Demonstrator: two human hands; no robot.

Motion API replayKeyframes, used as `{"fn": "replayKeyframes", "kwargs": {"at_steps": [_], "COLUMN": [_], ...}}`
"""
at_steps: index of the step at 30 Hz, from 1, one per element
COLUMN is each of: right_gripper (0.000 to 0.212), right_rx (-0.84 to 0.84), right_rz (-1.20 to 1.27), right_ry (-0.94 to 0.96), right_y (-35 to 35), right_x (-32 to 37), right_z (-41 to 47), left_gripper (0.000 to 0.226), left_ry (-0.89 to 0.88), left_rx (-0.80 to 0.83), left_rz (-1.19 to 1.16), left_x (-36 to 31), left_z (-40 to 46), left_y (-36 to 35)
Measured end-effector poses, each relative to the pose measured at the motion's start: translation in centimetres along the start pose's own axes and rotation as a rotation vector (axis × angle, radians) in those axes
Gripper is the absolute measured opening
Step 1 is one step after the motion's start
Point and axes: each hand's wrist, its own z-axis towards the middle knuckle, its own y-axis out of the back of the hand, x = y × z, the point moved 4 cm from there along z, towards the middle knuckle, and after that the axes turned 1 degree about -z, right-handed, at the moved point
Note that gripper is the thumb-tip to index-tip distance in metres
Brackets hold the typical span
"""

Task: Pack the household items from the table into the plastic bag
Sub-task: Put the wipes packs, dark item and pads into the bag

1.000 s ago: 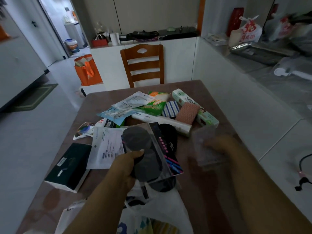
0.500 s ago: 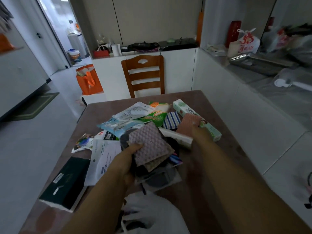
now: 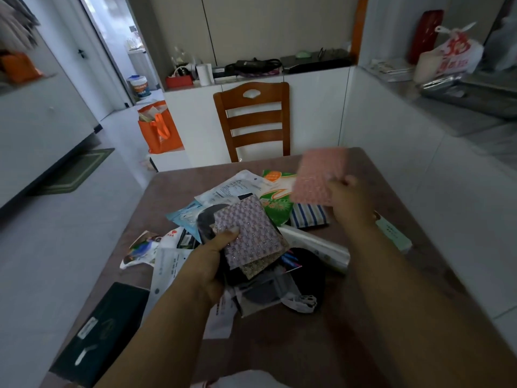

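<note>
Over the brown table (image 3: 372, 317), the person's right hand (image 3: 351, 201) holds a pink cloth (image 3: 319, 177) up in the air, fingers pinching its lower right edge; the cloth is blurred. Just below it lie a striped cloth (image 3: 307, 217) and a green packet (image 3: 275, 203). The left hand (image 3: 208, 268) grips a small stack above the table's middle, thumb pressed on top of a bumpy mauve cloth (image 3: 253, 233), with a tan cloth (image 3: 258, 266) and dark packets under it. Beside the stack sit a white roll (image 3: 317, 246), a pale box (image 3: 393, 233) partly hidden by the right arm, and papers (image 3: 167, 264). A dark box (image 3: 100, 331) lies at the near left corner. Only a white scrap of the bag (image 3: 246, 379) shows at the bottom edge, between the forearms.
</note>
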Motion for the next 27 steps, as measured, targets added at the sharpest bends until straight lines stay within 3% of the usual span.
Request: {"fn": "replayKeyframes", "kwargs": {"at_steps": [2,4,7,10,12,13,15,17,22,27], "right_gripper": [0.015,0.013,0.021,0.038,0.038,0.044,0.059,0.057,0.070,0.050], "right_rx": [0.398,0.686,0.728,0.792,0.725,0.579,0.287,0.182,0.100,0.316], "right_rz": [0.342,0.408,0.236,0.103,0.115,0.070,-0.218,-0.473,-0.586,-0.646], "right_ry": [-0.133,-0.277,-0.262,-0.193,-0.171,-0.183,-0.199,-0.204,-0.239,-0.307], "right_y": [-1.9,-3.6,-5.3,-6.1,-6.2,-5.8,-4.8,-4.9,-7.8,-9.3], "right_x": [1.9,1.7,-0.2,0.1,-0.1,-0.7,-3.0,-5.3,-8.6,-8.4], "right_z": [-2.5,-4.9,-6.3,-6.8,-4.6,-2.4,2.3,4.9,8.7,9.1], "left_gripper": [0.043,0.044,0.056,0.030,0.032,0.034,0.041,0.046,0.046,0.048], "left_ry": [-0.001,0.026,0.054,0.031,0.041,0.041,0.046,0.060,0.057,0.072], "left_rx": [0.023,0.071,0.142,0.120,0.072,0.057,0.043,0.043,0.050,0.037], "left_rz": [0.018,0.035,-0.040,-0.018,0.008,0.005,-0.016,-0.038,-0.077,-0.084], "left_x": [0.1,0.5,0.6,0.4,0.5,0.6,0.8,1.2,1.3,1.5], "left_z": [0.1,-0.3,-1.0,-0.7,-0.1,0.3,1.0,1.5,3.4,4.3], "left_y": [-0.2,-0.9,-2.2,-2.4,-1.8,-1.5,-0.9,-0.7,-0.9,-0.6]}}
